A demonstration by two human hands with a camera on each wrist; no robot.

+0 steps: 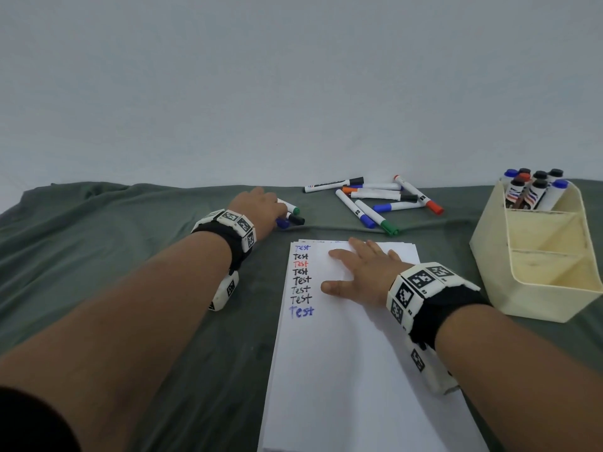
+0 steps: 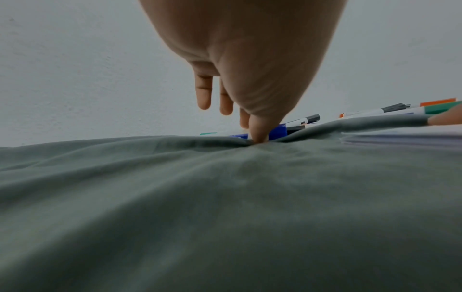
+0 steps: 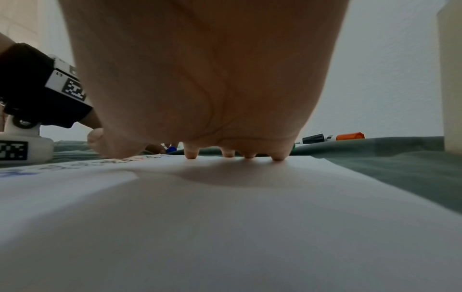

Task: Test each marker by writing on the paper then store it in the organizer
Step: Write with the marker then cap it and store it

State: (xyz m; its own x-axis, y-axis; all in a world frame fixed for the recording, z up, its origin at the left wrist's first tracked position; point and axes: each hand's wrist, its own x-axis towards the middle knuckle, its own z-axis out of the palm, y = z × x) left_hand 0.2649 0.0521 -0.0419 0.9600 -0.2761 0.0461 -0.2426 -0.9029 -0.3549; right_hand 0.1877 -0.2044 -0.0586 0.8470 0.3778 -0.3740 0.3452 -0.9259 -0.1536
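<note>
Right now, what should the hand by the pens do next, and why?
Probably close the left hand on the blue-capped marker and lift it to the paper. Its thumb already touches that marker, though nothing is gripped yet. The right hand lies flat on the paper, holding it ready below the last "Test".

Green-grey cloth [image 1: 130, 256]: covers the whole work surface, soft, creased, with folds toward its far edge. Plain pale wall [image 1: 293, 76]: directly behind the cloth, meeting it along the far edge; matt, faintly textured, bare. Lighting: even, diffuse, soft shadows only on the cloth. Paler cream strip of wall at upper left of the cloth, seen from the right wrist.
</note>
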